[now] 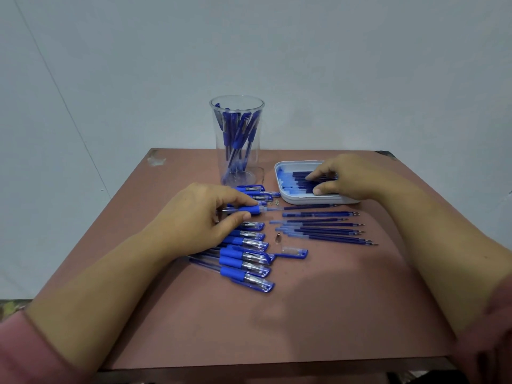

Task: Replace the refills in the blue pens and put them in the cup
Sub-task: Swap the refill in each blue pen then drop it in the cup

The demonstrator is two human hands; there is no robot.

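Head view; refills (pixel 300 182) partly under right hand (pixel 347 177)

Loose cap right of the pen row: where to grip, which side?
Pinch the loose cap across its width near its right end, coming from above. It lies flat, long axis left-right. Its left end looks to touch the pen row, while bare table lies near and right of it.

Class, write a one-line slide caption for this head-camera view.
Left hand grips a blue pen; right hand reaches into the refill tray beside the cup.
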